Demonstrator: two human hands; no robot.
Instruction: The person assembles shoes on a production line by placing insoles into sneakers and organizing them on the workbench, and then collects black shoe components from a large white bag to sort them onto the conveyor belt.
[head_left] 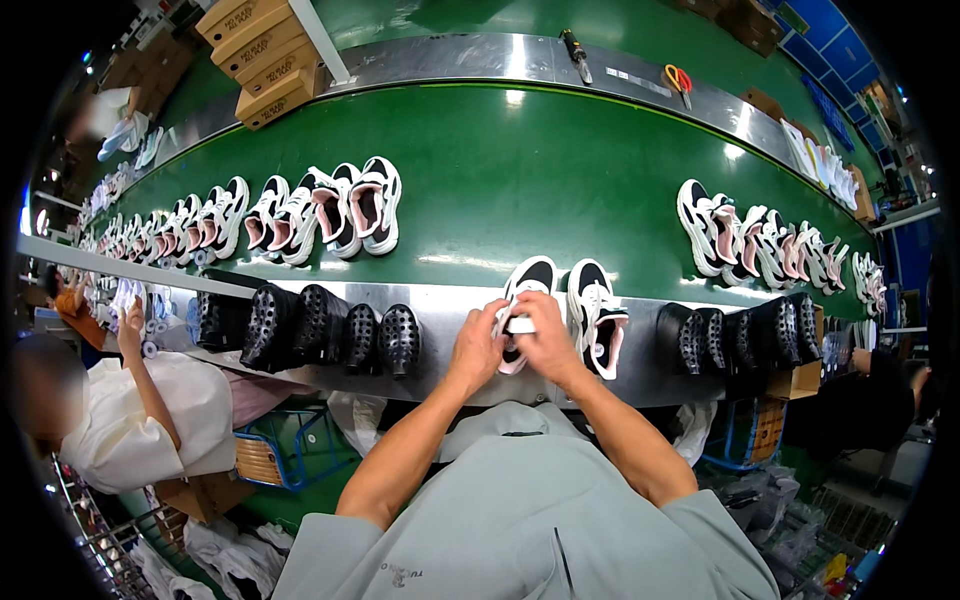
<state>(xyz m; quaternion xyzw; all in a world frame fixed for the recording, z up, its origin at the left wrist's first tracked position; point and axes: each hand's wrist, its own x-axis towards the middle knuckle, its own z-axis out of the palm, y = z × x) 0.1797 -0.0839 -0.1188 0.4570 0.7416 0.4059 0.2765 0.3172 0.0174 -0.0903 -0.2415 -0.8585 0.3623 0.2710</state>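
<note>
My left hand (482, 342) and right hand (546, 342) curl nearly closed, gripping a shoe (534, 273) about its opening on the metal surface (440, 345). I expect it light, soft-uppered, firmer-soled, best held by the heel; its mate (590, 287) sits just beside.

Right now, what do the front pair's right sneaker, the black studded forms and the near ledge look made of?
Right sneaker: dull black toe, likely fabric; smooth white overlays, probably synthetic; weave unreadable.
Black studded forms: plastic or rubber, perhaps; glossy, with sharp highlights.
Near ledge: probably sheet metal, from its grey, streaky sheen.
</note>
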